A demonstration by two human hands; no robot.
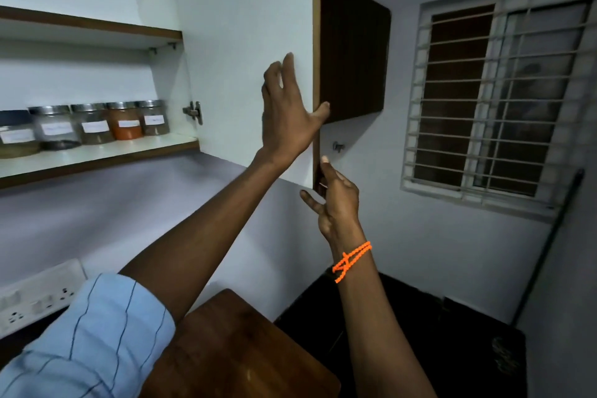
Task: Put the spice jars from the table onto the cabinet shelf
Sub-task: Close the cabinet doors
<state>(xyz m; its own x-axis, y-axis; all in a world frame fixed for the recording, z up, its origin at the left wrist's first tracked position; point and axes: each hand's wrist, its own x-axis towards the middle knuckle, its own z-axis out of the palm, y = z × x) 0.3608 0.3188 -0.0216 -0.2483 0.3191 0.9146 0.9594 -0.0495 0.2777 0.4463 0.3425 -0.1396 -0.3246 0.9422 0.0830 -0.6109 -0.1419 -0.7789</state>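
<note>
While both hands are up at the open cabinet door [245, 68], five jars [93, 126] stand upright in a row on the lower shelf [97, 155], their long axes vertical and lids up. They sit toward the shelf's right end, close to its front edge, each touching or just beside the next. Their white paper labels face out toward the room; the writing is too blurred to read. Four jars have shiny metal lids, and the leftmost, cut by the frame's left edge, has a dark lid. One holds orange powder, the others brown or dark contents. The upper shelf [90, 26] shows only its underside and front edge.

The left hand [287, 119] lies against the door's white inner face near its free edge, fingers spread wide and pointing up, thumb hooked round the edge. It holds nothing else. A rolled light-blue sleeve [106, 333] covers the upper arm.

The right hand [336, 200] is at the door's lower free corner, fingers curled around the brown edge; the thumb points up along the edge, and one finger sticks out to the left. An orange thread [352, 260] circles its wrist.

Below, a wooden table [239, 349] corner shows bare wood. A switchboard [35, 297] sits on the wall at left, a barred window [497, 100] at right.
</note>
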